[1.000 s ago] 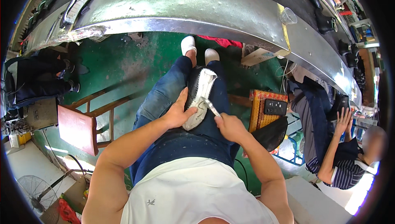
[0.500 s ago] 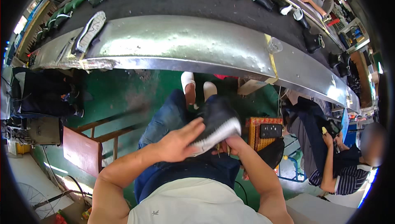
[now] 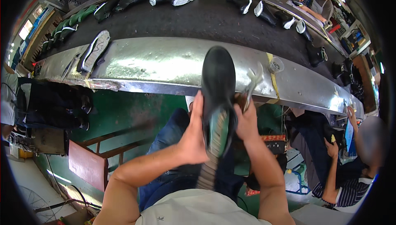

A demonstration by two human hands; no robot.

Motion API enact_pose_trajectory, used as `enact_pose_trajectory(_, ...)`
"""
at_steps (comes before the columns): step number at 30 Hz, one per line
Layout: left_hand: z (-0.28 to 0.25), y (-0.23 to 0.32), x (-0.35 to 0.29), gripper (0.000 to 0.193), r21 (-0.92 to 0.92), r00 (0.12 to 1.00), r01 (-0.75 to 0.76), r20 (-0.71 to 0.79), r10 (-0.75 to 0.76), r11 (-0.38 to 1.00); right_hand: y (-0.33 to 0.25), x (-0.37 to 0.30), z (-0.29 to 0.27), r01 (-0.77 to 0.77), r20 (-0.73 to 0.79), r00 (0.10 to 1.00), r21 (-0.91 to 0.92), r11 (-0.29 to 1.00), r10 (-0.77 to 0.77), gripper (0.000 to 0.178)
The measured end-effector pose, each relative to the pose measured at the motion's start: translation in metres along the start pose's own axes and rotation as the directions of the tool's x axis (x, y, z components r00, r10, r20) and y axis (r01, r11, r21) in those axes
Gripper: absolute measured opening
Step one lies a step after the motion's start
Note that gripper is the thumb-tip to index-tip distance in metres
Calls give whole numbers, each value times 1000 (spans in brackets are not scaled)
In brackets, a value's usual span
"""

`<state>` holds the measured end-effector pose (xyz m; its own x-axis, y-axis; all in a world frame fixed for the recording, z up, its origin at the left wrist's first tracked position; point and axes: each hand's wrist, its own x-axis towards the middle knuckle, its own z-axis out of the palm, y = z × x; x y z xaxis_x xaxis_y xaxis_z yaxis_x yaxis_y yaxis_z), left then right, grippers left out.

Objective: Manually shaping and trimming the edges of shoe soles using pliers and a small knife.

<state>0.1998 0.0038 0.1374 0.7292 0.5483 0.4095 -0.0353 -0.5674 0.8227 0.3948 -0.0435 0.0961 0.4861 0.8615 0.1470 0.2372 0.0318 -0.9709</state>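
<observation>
A glossy black shoe (image 3: 218, 70) is held up in front of me, toe pointing away over the metal edge of the workbench. My left hand (image 3: 194, 136) grips its left side, thumb pointing up along it. A green piece (image 3: 220, 128) shows in its opening, and a blurred, ridged brownish strip (image 3: 208, 171) stretches from there down toward my lap. On the right, my right hand (image 3: 246, 121) is closed around pincers (image 3: 252, 80), whose pale metal jaws point up and away. Its fingers lie close beside the shoe; whether they also press on it is hidden.
The metal bench edge (image 3: 152, 60) borders a dark belt (image 3: 165, 22) lined with black and green shoes. A white-soled shoe (image 3: 95, 51) lies at left, a small clear cup (image 3: 276, 65) at right. A wooden seat (image 3: 87, 165) stands left; a co-worker (image 3: 346, 171) sits right.
The shoe has risen from my lap toward the bench and turned: its white sole edge was showing, now its black top and opening. Both hands moved up with it, and the pincers came into clear view.
</observation>
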Motion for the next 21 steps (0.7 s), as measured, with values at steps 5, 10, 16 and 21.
enact_pose_trajectory(5,-9,-71,129,99,-419,895,348,-116,-430,838,4,109,-19,153,53,987,-559,815,-148,30)
enact_pose_trajectory(10,-3,-186,216,108,265,905,380,-305,-297,886,68,122,-61,256,107,947,-820,512,-303,45)
enact_pose_trajectory(16,-29,-251,324,101,88,867,480,-197,-457,873,67,127,-59,270,69,933,-784,559,-354,46)
enact_pose_trajectory(21,-24,-300,365,123,328,875,483,-143,-463,812,71,134,-61,270,73,942,-744,611,-326,46)
